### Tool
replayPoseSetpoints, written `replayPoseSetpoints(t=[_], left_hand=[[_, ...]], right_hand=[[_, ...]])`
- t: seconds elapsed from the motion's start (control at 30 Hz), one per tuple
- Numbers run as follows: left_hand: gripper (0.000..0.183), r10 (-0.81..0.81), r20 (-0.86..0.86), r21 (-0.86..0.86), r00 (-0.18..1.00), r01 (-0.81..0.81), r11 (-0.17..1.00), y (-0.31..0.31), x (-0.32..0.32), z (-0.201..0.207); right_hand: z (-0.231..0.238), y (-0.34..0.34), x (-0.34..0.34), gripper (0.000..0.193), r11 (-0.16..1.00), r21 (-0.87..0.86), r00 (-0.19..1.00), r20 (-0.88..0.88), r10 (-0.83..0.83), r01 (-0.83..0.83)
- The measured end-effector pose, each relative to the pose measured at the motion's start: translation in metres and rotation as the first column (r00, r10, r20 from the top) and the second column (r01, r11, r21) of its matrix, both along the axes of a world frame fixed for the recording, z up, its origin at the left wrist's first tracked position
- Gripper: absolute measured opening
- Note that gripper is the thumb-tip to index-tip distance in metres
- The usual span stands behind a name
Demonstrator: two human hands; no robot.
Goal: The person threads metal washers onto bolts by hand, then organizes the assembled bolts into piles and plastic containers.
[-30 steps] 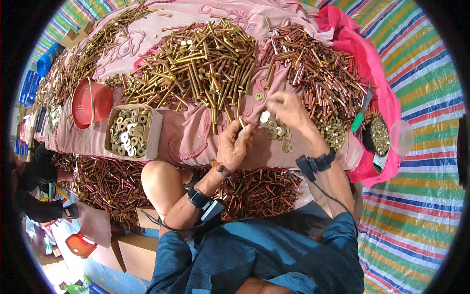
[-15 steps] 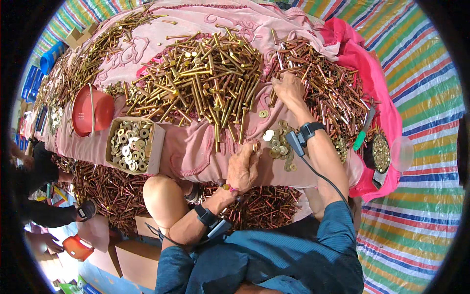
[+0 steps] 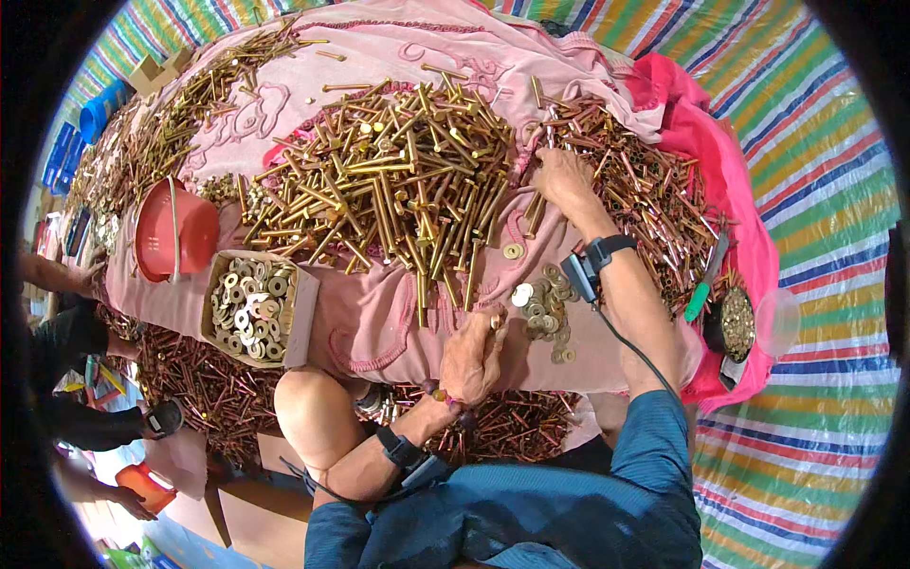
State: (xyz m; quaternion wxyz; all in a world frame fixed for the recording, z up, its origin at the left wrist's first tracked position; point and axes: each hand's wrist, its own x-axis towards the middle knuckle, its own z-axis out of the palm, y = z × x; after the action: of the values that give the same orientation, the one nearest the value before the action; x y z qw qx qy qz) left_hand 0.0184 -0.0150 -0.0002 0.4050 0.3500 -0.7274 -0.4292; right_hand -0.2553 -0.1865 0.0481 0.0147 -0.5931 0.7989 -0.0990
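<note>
Cardboard box [image 3: 296, 318] of washers [image 3: 248, 305], red bucket [image 3: 175, 232], brass bolts [image 3: 398, 180]

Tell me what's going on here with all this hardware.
A seated person sorts fasteners on a pink cloth. The right hand reaches into a heap of copper-coloured bolts; the left hand holds something small by loose washers. A big pile of brass bolts and a cardboard box of washers lie nearby.

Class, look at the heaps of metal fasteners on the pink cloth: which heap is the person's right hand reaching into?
The right hand is in the reddish, copper-coloured heap at the right, not the central pile of long brass bolts.
</note>
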Motion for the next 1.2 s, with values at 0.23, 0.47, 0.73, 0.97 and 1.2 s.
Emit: replayPoseSetpoints(t=[0.23,0.47,0.73,0.97,1.2], left_hand=[[0.014,-0.003,0.017,-0.003,1.0,0.004,1.0,0.001,0.0,0.0],[0.013,0.003,-0.007,-0.017,1.0,-0.003,1.0,0.0,-0.003,-0.006],[0.009,0.035,0.031,-0.044,0.999,-0.034,0.998,-0.001,0.001,-0.01],[0.007,0.02,-0.016,-0.072,1.0,-0.021,0.997,-0.001,-0.004,-0.006],[0.007,0.012,0.016,-0.049,1.0,-0.012,0.999,0.001,-0.003,-0.005]], right_hand=[[0.012,0.001,-0.005,0.017,0.94,0.222,0.893,-0.313,0.322,-0.261],[0.011,0.018,-0.022,0.02,0.836,0.015,0.733,-0.472,0.49,-0.549],[0.044,0.085,0.043,0.029,0.962,-0.195,0.819,0.509,0.265,-0.19],[-0.002,0.108,0.061,0.024,0.908,-0.109,0.904,0.105,0.414,-0.404],[-0.007,0.117,0.06,0.026,0.953,-0.148,0.887,0.351,0.301,-0.265]])
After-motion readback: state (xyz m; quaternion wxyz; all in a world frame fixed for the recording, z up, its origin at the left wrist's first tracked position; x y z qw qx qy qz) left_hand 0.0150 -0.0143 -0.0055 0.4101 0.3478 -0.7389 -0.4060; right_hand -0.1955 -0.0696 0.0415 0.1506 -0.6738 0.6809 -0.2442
